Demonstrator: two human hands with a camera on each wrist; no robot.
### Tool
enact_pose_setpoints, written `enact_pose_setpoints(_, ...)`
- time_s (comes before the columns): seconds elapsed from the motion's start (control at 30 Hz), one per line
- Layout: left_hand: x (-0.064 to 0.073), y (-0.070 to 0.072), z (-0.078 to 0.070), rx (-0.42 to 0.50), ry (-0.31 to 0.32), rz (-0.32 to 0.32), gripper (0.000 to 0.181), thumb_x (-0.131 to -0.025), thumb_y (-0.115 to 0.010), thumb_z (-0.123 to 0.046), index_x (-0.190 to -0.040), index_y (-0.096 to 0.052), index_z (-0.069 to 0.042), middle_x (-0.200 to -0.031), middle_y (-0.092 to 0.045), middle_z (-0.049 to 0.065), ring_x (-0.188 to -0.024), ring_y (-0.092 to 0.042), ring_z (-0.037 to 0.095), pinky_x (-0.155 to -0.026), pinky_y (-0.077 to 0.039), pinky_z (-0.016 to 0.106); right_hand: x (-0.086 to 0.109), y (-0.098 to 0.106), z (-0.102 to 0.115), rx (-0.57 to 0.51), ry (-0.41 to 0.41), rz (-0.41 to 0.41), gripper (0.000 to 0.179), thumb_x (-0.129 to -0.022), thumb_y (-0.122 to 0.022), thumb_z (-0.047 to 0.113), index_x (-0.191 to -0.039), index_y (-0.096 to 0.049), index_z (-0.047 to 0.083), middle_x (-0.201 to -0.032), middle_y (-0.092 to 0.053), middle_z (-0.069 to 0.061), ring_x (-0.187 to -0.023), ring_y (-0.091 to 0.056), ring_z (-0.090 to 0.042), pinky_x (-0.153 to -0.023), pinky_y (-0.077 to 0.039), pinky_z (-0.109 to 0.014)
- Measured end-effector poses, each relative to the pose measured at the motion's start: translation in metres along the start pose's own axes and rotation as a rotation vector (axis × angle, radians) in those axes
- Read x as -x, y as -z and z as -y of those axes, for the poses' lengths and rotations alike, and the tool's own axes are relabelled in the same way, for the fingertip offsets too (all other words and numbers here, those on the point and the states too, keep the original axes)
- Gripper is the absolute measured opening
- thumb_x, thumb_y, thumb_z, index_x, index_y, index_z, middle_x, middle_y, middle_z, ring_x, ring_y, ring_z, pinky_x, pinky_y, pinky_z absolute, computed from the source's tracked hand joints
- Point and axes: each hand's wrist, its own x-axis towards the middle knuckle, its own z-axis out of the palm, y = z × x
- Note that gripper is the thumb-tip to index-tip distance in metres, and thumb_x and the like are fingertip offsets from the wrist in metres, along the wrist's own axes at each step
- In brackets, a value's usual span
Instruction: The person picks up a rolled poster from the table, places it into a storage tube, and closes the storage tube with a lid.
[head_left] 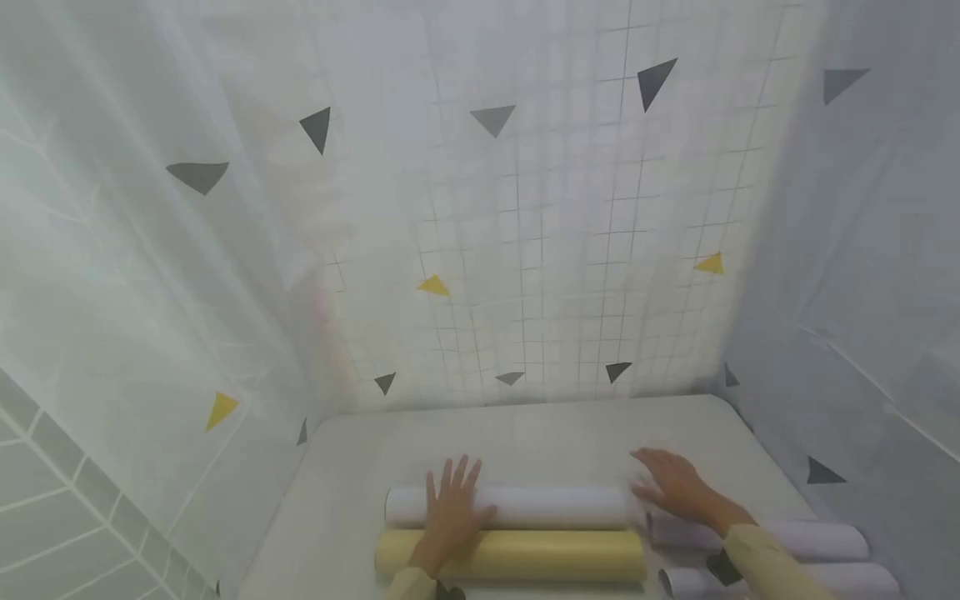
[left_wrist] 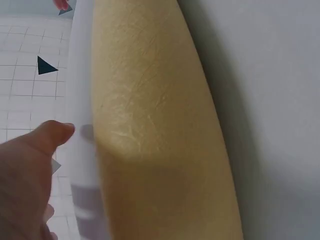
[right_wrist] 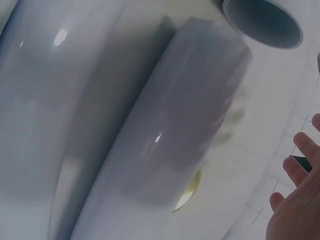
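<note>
Looks like a sheeted-off work booth; can't tell if it's in a home, shop or workshop. Pale sheets [head_left: 570, 317] w/ grey & yellow triangles [head_left: 657, 83] close off back, L & R. Thin grid lines [head_left: 628, 200] cross the back (tiles behind or a print, can't tell), & a tile-like grey band [head_left: 97, 489] shows lower L. White surface [head_left: 555, 450] below carries yellow & white rolls [head_left: 562, 556].

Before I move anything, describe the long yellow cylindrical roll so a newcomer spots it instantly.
Find the pale, round-cornered table. On its near side, the person's left hand is over a long white cylindrical roll; the long yellow cylindrical roll lies parallel, nearer the person. It alone is yellow; the rolls at right are whitish too.
</note>
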Motion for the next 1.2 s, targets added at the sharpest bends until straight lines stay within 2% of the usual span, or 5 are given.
enact_pose_setpoints(0.17,0.003,0.002,-0.008,0.036,0.01,0.023,0.083,-0.085,-0.07,-0.056,-0.154,-0.043,-0.017,-0.163,-0.042,0.014,-0.152,-0.034,0.045,-0.122,-0.018,0.075,0.009,0.008,-0.003,-0.028,0.017,0.051,0.07,-0.086,-0.079,0.039,-0.138,-0.054,-0.002,-0.138,-0.059,-0.028,-0.125,-0.055,-0.051,-0.101,-0.042,-0.073)
enact_pose_setpoints(0.5,0.011,0.035,-0.031,0.091,0.041,0.133,0.085,-0.079,-0.082,-0.04,-0.151,-0.047,-0.01,-0.159,-0.045,0.02,-0.15,-0.035,0.049,-0.121,-0.019,0.076,0.019,0.007,-0.007,-0.026,0.045,0.144,0.068,-0.079,-0.084,0.039,-0.131,-0.059,0.002,-0.134,-0.062,-0.026,-0.122,-0.055,-0.051,-0.098,-0.043,-0.072)
enact_pose_setpoints(0.73,0.007,0.023,-0.029,0.113,0.04,0.139,0.071,-0.083,-0.079,-0.035,-0.144,-0.054,-0.009,-0.152,-0.054,0.019,-0.148,-0.038,0.05,-0.121,-0.018,0.077,0.022,-0.001,-0.025,0.043,0.118,0.113,0.06,-0.079,-0.083,0.049,-0.123,-0.065,0.012,-0.124,-0.069,-0.014,-0.112,-0.06,-0.04,-0.091,-0.049,-0.062)
enact_pose_setpoints(1.0,0.004,0.016,-0.027,0.047,0.066,0.14,0.068,-0.08,-0.083,-0.038,-0.139,-0.059,-0.012,-0.148,-0.059,0.014,-0.146,-0.043,0.046,-0.121,-0.02,0.075,0.021,0.015,-0.023,-0.059,-0.082,0.365,0.064,-0.072,-0.09,0.04,-0.123,-0.067,0.01,-0.127,-0.066,-0.013,-0.107,-0.059,-0.031,-0.095,-0.051,-0.056)
enact_pose_setpoints(1.2,0.005,0.015,-0.029,0.058,0.049,0.072,0.065,-0.074,-0.087,-0.028,-0.132,-0.062,-0.012,-0.14,-0.064,0.012,-0.14,-0.048,0.045,-0.119,-0.022,0.076,0.025,0.017,-0.027,-0.05,-0.015,0.338,0.043,-0.072,-0.088,0.037,-0.106,-0.071,0.016,-0.11,-0.067,-0.001,-0.094,-0.055,-0.016,-0.081,-0.05,-0.033)
